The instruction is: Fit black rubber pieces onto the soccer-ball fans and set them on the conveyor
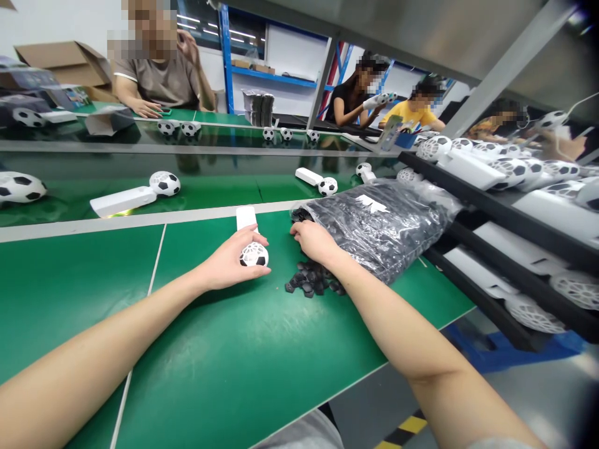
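Observation:
My left hand is curled around the ball-shaped head of a white handheld fan with a football pattern, its white handle pointing away from me on the green table. Some black patches show on the near side of the ball; the upper grille looks white. At the mouth of a clear plastic bag full of black pieces, my right hand has its fingertips bent together. Whatever they pinch is too small to make out. Beneath my right wrist lies a loose heap of small black pentagon pieces.
Beyond the table edge runs a green conveyor belt carrying several football fans, among them one fan at left. Black trays stacked with white fans stand at right. Several co-workers sit across the belt, and a metal frame slants overhead.

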### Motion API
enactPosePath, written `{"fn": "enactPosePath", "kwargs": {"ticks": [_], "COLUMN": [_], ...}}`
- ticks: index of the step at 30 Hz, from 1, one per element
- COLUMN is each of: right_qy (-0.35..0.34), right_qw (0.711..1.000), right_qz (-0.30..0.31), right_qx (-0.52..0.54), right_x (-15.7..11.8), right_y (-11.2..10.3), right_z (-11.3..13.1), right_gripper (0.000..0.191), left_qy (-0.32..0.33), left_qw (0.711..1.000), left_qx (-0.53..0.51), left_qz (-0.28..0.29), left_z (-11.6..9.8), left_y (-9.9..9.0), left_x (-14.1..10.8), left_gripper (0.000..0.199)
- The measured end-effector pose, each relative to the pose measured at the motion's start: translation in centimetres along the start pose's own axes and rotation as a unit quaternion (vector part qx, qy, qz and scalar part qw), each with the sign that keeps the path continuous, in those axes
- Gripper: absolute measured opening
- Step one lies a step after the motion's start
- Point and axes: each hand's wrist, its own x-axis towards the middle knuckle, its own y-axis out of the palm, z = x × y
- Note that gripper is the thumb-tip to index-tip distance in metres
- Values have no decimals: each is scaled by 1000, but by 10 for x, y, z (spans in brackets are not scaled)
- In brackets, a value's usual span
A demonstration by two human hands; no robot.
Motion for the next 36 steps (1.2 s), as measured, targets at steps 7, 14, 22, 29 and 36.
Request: {"fn": "enactPosePath", "kwargs": {"ticks": [7, 14, 22, 29, 36], "right_qy": [2, 0, 13, 28, -71], "right_qw": [1000, 999, 999, 999, 983], "right_qz": [1, 33, 27, -13, -82], "right_qx": [21, 14, -27, -24, 149], "right_x": [-5, -7, -10, -11, -16], "right_y": [-9, -11, -14, -10, -15], "right_z": [-8, -12, -3, 2, 12], "right_gripper": [16, 12, 13, 24, 12], "left_qy": [25, 27, -60, -39, -22], "left_qw": [1000, 999, 992, 997, 990], "left_qx": [-12, 27, 91, 50, 13], "left_qz": [13, -7, -62, 42, 137], "left_z": [0, 0, -7, -7, -7], "left_y": [-4, 1, 5, -20, -37], "left_x": [0, 1, -1, 1, 0], "left_gripper": [41, 44, 60, 47, 53]}}
